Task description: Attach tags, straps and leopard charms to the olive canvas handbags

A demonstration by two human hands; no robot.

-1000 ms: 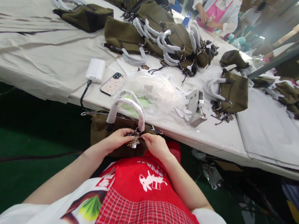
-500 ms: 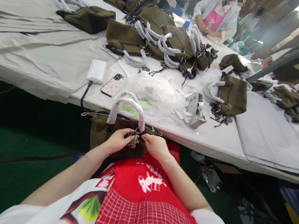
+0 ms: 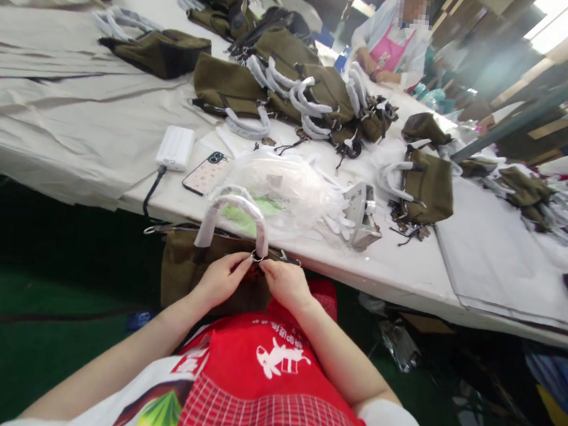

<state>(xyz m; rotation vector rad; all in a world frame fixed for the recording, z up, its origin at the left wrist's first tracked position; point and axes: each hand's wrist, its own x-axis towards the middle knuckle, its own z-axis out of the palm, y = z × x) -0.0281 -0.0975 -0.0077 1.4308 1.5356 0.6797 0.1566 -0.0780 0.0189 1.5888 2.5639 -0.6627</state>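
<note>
One left hand (image 3: pixel 222 279) and one right hand (image 3: pixel 287 283), one olive bag (image 3: pixel 178 270) at them with two wrapped handles (image 3: pixel 205 231), one handle ring (image 3: pixel 258 258), one phone (image 3: pixel 204 175), one white box (image 3: pixel 176 146) with one cable (image 3: pixel 153 190), one metal holder (image 3: pixel 364 219), one red apron (image 3: pixel 245 346) with one white animal print (image 3: pixel 280 360); heaped bags (image 3: pixel 229 79), too overlapped to count

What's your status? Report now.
Left hand, right hand at metal ring. Olive bag at table edge. Clear plastic lies beyond, not blocking.

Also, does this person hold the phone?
No, the phone lies on the table, while the left hand and right hand are at the bag.
</note>
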